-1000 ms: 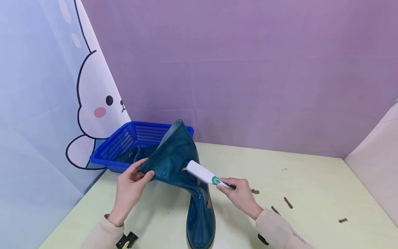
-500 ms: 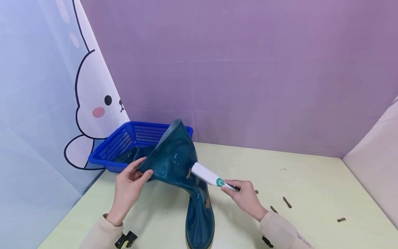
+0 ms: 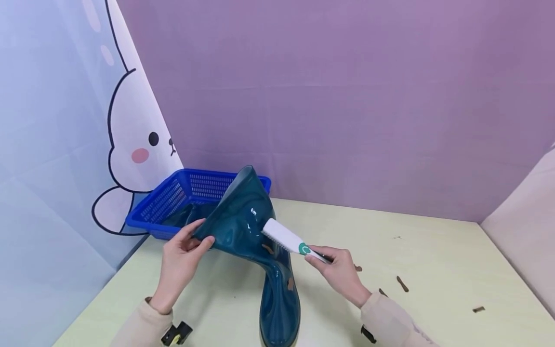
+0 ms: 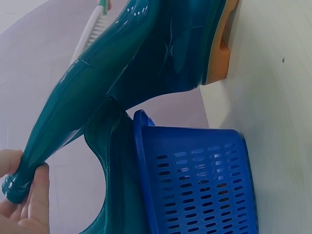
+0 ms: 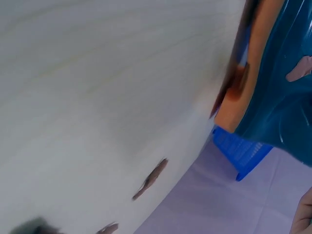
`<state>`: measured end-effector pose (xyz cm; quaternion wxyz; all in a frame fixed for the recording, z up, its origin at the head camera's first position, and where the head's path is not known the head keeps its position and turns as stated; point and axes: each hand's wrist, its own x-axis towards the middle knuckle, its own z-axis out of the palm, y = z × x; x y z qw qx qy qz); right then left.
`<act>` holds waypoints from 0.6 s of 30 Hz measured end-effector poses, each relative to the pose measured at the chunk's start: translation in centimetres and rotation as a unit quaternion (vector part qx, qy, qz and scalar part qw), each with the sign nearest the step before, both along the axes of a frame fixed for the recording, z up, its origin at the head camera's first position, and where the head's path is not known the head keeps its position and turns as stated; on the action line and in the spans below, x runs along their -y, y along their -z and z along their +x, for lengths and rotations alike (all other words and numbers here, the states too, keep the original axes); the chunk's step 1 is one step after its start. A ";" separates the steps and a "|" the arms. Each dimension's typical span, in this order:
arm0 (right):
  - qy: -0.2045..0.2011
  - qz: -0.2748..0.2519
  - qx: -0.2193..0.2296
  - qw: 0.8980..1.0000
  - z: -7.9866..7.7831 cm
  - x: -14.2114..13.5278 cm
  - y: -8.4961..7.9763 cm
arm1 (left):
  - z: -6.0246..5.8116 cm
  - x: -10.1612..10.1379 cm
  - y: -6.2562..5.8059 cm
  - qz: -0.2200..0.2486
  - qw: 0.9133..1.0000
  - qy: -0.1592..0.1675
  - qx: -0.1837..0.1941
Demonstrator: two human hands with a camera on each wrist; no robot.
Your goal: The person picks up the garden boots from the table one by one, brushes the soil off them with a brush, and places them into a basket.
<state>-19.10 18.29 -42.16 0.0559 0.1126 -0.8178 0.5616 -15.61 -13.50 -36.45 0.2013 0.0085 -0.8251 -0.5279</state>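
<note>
A teal rubber boot (image 3: 243,221) stands on the table, its shaft bent over to the left. My left hand (image 3: 184,260) pinches the rim of the shaft between thumb and fingers, also plain in the left wrist view. In my right hand (image 3: 340,272) is the handle of a white brush (image 3: 282,236) with a green mark, its bristles facing the shaft. Whether the bristles touch the rubber I cannot tell. A brown patch (image 3: 268,248) lies on the shaft just below the brush, and another brown patch (image 3: 290,283) sits lower, near the ankle.
Behind the boot is a blue basket (image 3: 151,225) with another teal boot (image 3: 178,217) inside. Several brown scraps lie on the table to the right, among them a long scrap (image 3: 402,284) and a short scrap (image 3: 479,309). A purple cloth (image 3: 347,106) hangs at the back.
The brush has moved a little right and down, then back up and left. The upper brown patch has shifted down the shaft. My left hand keeps its hold on the rim.
</note>
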 end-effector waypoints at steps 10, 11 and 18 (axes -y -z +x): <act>-0.019 0.045 -0.006 0.999 0.2 -0.2 0.6 | 0.2 0.1 -0.1 0.003 1.000 0.001 0.002; -0.021 0.051 -0.006 0.998 0.3 -0.3 0.7 | 0.2 0.1 -0.1 0.003 1.000 0.000 0.002; -0.013 0.081 -0.026 0.996 0.5 -1.5 0.9 | 0.1 0.1 -0.2 -0.005 1.000 0.000 -0.001</act>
